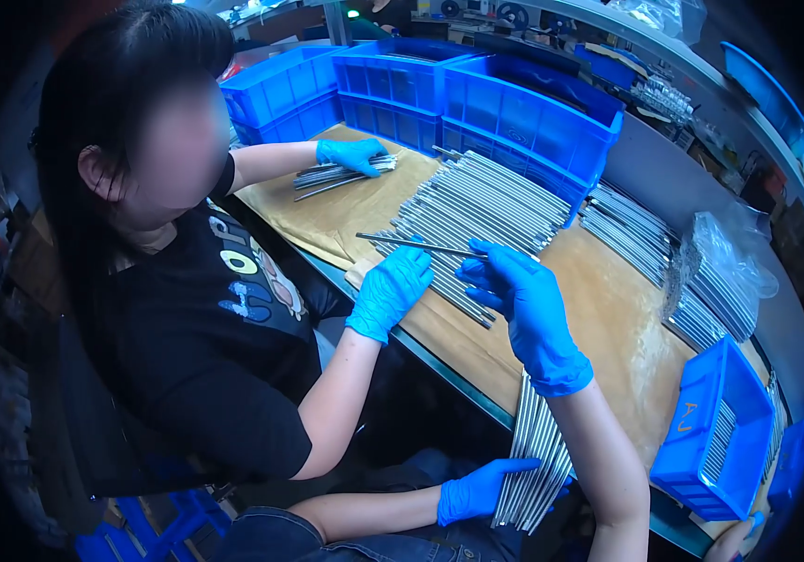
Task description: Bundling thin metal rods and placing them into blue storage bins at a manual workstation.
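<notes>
In my raised right hand (531, 314), gloved in blue, the thumb and fingers pinch one end of a thin metal rod (435, 247). The rod points left over the table, and a co-worker's gloved hand (394, 288) is at its middle, seemingly touching it. Low in front of me, my left hand (479, 492), also blue-gloved, is closed around a bundle of silvery metal rods (535, 459); its upper end meets the table edge below my right wrist. Beyond the raised rod, a wide layer of similar rods (486, 211) lies side by side on brown paper.
The co-worker's other gloved hand (353, 155) rests on a small pile of rods (322, 178). Blue plastic bins (524, 112) stand stacked along the back. More rods (627, 229), some under clear plastic wrap (725, 262), lie right. A blue bin (683, 440) holds rods at the right edge.
</notes>
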Available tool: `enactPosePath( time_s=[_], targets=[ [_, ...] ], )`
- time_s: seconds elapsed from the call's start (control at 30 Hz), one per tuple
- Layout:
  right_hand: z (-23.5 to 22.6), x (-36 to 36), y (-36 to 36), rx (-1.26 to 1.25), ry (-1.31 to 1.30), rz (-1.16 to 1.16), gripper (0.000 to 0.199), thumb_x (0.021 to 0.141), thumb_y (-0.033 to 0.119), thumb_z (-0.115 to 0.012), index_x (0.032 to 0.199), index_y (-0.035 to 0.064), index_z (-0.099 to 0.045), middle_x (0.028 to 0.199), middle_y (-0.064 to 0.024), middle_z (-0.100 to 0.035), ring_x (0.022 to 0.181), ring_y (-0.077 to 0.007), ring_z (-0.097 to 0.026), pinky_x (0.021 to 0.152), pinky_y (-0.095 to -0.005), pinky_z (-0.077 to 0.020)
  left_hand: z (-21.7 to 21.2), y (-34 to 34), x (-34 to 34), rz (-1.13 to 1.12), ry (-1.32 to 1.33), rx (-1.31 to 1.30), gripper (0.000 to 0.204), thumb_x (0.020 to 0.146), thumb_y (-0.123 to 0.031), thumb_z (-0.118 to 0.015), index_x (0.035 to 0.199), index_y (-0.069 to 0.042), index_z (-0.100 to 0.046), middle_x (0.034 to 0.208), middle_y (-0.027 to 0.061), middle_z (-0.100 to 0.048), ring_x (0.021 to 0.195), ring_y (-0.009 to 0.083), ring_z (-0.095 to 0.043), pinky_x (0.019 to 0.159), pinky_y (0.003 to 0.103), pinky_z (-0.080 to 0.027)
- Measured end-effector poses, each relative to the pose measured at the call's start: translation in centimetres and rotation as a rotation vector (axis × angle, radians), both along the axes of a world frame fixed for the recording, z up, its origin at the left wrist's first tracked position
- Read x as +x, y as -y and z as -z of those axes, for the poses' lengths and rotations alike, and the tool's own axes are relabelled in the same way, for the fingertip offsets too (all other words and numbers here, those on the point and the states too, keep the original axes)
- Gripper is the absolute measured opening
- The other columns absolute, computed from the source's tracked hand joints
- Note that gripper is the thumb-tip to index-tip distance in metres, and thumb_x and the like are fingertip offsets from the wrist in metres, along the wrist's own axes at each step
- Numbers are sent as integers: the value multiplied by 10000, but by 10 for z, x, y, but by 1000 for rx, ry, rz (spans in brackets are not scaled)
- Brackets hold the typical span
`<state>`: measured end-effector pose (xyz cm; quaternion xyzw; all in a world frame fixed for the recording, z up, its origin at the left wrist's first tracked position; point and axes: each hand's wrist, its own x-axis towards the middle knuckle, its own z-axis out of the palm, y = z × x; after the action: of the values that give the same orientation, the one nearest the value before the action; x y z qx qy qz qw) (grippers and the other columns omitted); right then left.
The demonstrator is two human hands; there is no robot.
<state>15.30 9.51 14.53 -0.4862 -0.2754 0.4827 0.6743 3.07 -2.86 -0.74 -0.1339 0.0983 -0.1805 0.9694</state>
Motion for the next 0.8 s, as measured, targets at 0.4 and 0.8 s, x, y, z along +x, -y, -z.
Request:
enactPosePath(
  time_s=[0.4, 0.8],
  targets=[
    [1, 7, 4, -17, 48, -20, 322, 935, 215, -472, 1136, -15, -573, 955, -130, -647, 901, -194, -629, 797, -298, -512, -2, -3, -2, -41, 121, -61, 457, 934, -221, -454, 1301, 49, -411, 1252, 216, -511, 1158, 299, -508, 1019, 422, -368],
    [3, 13, 9, -2, 58, 41, 323, 939, 215, -460, 1129, -23, -569, 949, -135, -642, 914, -204, -627, 793, -314, -514, 7, -3, 0, -26, 42, -24, 488, 937, -231, -445, 1337, 34, -360, 1309, 215, -459, 1200, 319, -467, 1040, 451, -333]
  ],
)
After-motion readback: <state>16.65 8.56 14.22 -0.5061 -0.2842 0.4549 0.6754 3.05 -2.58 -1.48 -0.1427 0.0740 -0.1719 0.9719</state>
